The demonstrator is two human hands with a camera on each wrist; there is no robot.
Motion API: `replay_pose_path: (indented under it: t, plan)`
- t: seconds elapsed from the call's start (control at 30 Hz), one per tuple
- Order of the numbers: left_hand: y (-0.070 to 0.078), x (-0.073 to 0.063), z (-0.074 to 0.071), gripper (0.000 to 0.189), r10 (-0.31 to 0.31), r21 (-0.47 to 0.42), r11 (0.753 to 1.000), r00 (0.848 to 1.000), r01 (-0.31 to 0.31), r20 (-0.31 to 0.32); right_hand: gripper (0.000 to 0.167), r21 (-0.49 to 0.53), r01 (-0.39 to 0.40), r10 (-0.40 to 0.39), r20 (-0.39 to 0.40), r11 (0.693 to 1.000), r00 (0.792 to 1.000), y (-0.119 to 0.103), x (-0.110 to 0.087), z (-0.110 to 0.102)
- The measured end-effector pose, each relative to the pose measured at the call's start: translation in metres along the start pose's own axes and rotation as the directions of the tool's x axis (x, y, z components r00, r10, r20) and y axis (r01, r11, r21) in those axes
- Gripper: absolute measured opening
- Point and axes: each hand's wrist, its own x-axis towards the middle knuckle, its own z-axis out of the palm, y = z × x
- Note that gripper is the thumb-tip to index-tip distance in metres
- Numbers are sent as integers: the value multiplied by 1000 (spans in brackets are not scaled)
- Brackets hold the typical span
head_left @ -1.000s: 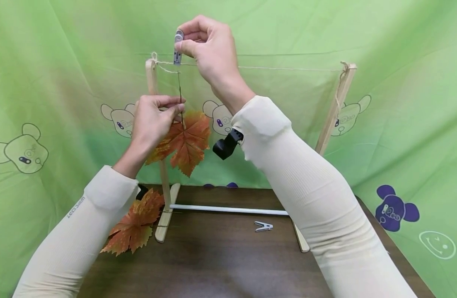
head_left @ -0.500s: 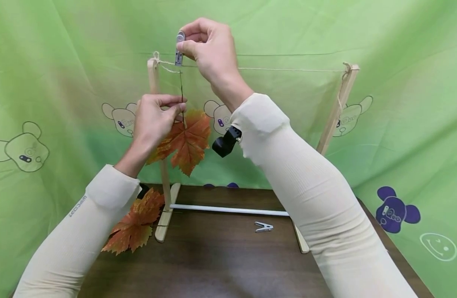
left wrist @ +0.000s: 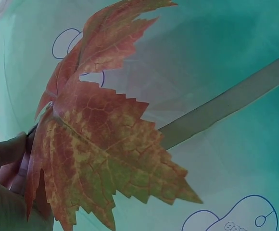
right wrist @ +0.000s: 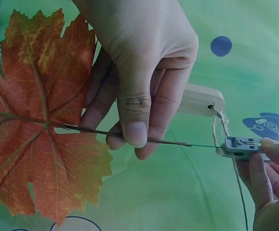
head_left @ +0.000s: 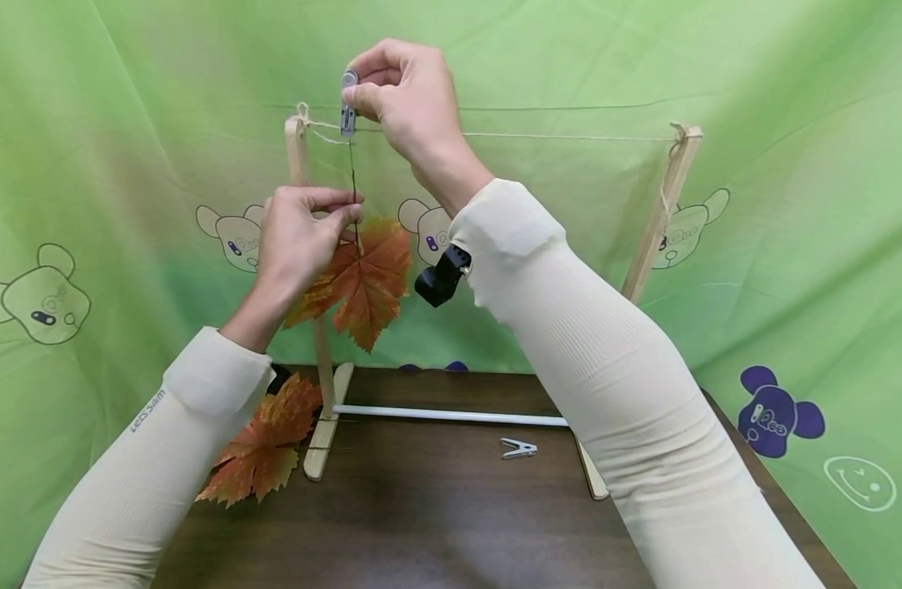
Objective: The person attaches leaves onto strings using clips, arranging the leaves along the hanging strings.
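Observation:
My left hand pinches the dark stem of an orange artificial leaf, which hangs below the fingers. Its thin green wire tip points up to the string. Above it, my right hand pinches a small grey clothespin between thumb and fingers. In the right wrist view the clothespin overlaps the string, and the stem tip runs right to its end. The left wrist view shows the leaf close up, with the left fingers mostly behind its edge.
The string runs between two wooden posts, joined low down by a white rod. A second clothespin lies on the brown table. More orange leaves lie at the left, partly behind the left sleeve. A green printed cloth surrounds everything.
The right hand has come down slightly with the clothespin, so its lower end is now level with the string and closer to the stem tip. The left hand has hardly moved.

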Motion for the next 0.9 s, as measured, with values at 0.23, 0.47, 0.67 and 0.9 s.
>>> replay_pose_path:
  t: [0.23,0.47,0.67,0.9]
  plan:
    - [1,-1,-2,20,-3,-12,1000,1000,3,-6,11,2,-15,15,28,1000,1000,3,1,2]
    - [1,0,-4,20,17,-31,999,1000,-18,-20,10,6,-12,11,55,1000,998,5,1,6]
    - [2,0,-4,20,25,-21,999,1000,-25,-19,10,1,-19,18,61,1000,998,7,0,4]
    - [2,1,-2,20,36,4,999,999,-36,-12,15,-28,-7,8,68,1000,998,10,-1,1]
